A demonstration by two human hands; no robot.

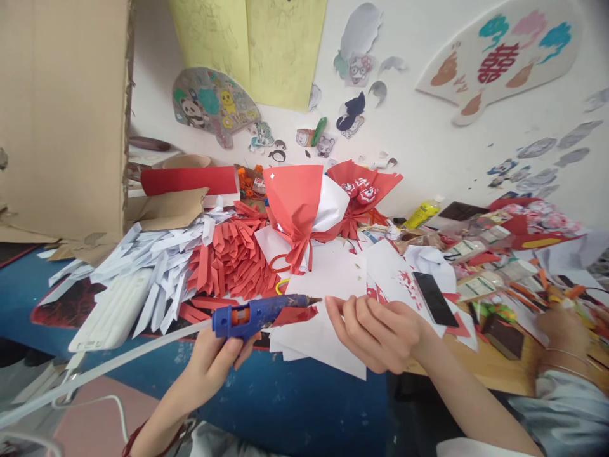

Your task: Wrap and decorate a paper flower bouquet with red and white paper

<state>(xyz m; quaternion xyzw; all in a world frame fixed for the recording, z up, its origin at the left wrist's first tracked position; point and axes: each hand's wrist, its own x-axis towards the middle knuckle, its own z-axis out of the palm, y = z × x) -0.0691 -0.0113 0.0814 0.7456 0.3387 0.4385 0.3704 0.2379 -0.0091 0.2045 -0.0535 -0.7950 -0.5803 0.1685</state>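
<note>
My left hand (214, 362) is wrapped round a blue hot glue gun (259, 317), with a long, pale glue stick (143, 346) running out of its back. The nozzle points right, towards my right hand (378, 330). There the fingers are curled and pinched just beside the tip; what they hold, if anything, is too small to make out. White paper sheets (328, 346) lie beneath both hands. A folded red paper piece (292, 315) shows just behind the gun. Beyond stands a red and white paper-wrapped bouquet (295, 203).
Piles of folded white strips (166, 254) and folded red strips (228, 254) lie left of the bouquet. A white power bank (111, 311) sits near the front edge. On the right are a dark phone (435, 298), a yellow bottle (423, 212) and another person's hand (566, 327).
</note>
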